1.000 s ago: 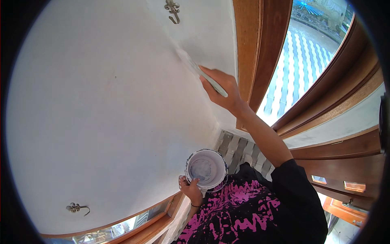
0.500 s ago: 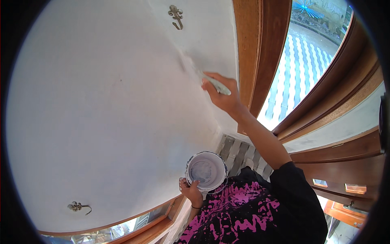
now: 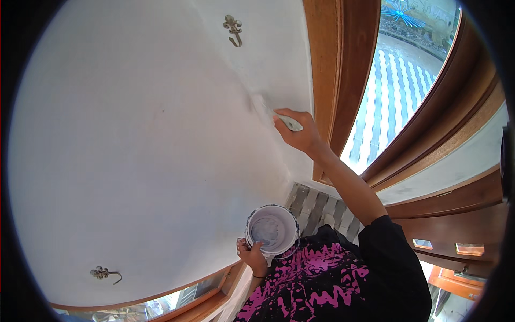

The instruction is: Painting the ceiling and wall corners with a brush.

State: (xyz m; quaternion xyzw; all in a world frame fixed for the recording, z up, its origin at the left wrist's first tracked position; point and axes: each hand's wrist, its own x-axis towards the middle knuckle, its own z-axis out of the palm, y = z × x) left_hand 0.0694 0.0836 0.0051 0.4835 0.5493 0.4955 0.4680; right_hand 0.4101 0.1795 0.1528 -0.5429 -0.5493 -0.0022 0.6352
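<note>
one metal hook (image 3: 233, 27) sits near the wooden frame (image 3: 351, 70), another hook (image 3: 101, 273) well apart

hook (image 3: 105, 274) on the wall (image 3: 134, 161) near its lower left corner, brush (image 3: 292, 124) by its right edge, bucket (image 3: 288, 228) in the left hand (image 3: 252, 255).

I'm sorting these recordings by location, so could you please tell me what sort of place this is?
Probably a room in a house: a white wall with ornate metal hooks, a brown wooden frame, and patterned paving showing outside.

Home-like interior, white wall (image 3: 134, 161), 2 ornate hooks (image 3: 233, 29), wooden door frame (image 3: 324, 64), tiled floor (image 3: 310, 202)
</note>
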